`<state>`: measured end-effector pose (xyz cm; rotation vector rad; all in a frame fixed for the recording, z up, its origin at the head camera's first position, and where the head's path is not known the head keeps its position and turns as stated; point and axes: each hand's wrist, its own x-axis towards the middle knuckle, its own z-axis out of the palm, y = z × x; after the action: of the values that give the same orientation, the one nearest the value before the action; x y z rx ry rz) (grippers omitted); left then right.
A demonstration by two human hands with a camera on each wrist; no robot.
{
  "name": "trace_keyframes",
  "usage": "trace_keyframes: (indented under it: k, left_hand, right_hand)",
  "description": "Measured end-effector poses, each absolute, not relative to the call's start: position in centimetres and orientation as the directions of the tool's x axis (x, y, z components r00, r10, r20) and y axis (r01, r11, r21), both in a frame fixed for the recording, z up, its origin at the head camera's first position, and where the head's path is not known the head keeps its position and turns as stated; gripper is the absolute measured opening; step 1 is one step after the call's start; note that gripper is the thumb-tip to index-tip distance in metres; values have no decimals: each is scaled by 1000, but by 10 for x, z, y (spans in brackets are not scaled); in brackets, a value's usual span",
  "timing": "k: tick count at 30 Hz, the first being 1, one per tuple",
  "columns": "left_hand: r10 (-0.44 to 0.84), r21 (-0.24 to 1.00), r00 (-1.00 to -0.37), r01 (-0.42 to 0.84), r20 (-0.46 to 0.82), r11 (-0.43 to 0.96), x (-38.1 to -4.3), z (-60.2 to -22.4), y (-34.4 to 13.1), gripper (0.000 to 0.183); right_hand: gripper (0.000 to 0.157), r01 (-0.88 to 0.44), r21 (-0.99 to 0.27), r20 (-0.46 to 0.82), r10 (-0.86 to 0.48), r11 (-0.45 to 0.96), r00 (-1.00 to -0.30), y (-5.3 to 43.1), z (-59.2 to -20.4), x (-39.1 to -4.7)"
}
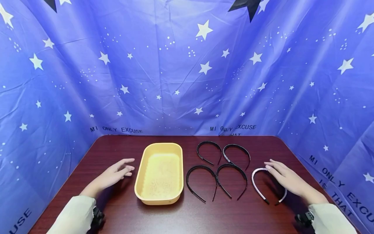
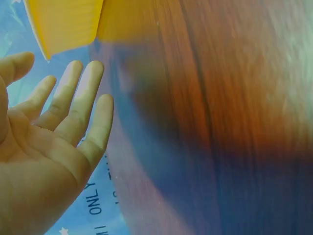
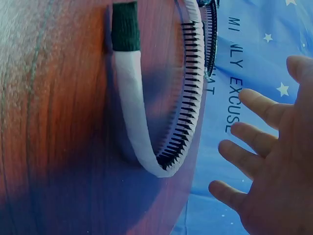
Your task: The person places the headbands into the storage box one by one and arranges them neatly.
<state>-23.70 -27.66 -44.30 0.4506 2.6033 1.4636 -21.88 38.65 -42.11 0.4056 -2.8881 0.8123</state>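
Note:
On the left of the table, my left hand point(image 1: 114, 175) hovers just beside a yellow plastic basin point(image 1: 139, 182), fingers loosely extended and holding nothing. In the left wrist view the palm shows bare, with spread fingers below the basin's corner point(image 2: 66, 29). My right hand point(image 1: 287, 177) is over the right part of a white headband point(image 1: 253, 181), hiding some of it. The right wrist view shows the fingers straight and apart from that headband point(image 3: 129, 93), which has dark inner teeth and dark tips. To its left lie two black toothed headbands point(image 1: 200, 167), side by side.
Farther back on the table lie a thin black headband point(image 1: 208, 142) and a headband with a speckled, shiny side point(image 1: 226, 156). The dark red wooden table point(image 1: 117, 208) ends at a blue star-printed curtain point(image 1: 163, 71) behind and at both sides.

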Motion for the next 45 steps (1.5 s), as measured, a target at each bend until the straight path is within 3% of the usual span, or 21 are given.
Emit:
trace_keyframes:
  k: [14, 22, 34, 45]
  left_hand:
    - [371, 983, -929, 53, -17, 178, -242, -449, -260, 55]
    - [314, 997, -946, -74, -79, 29, -243, -447, -251, 58]
    - [260, 992, -959, -124, -114, -22, -241, -448, -244, 67]
    - [288, 998, -956, -68, -60, -18, -239, -450, -243, 64]
  right_hand:
    - [43, -327, -444, 218, -253, 834, -943, 376, -417, -219]
    - [37, -347, -456, 232, -267, 819, -935, 365, -417, -218]
    - [32, -368, -449, 247, -282, 815, -927, 348, -422, -221]
    - [28, -425, -489, 231, -357, 762, -905, 324, -428, -231]
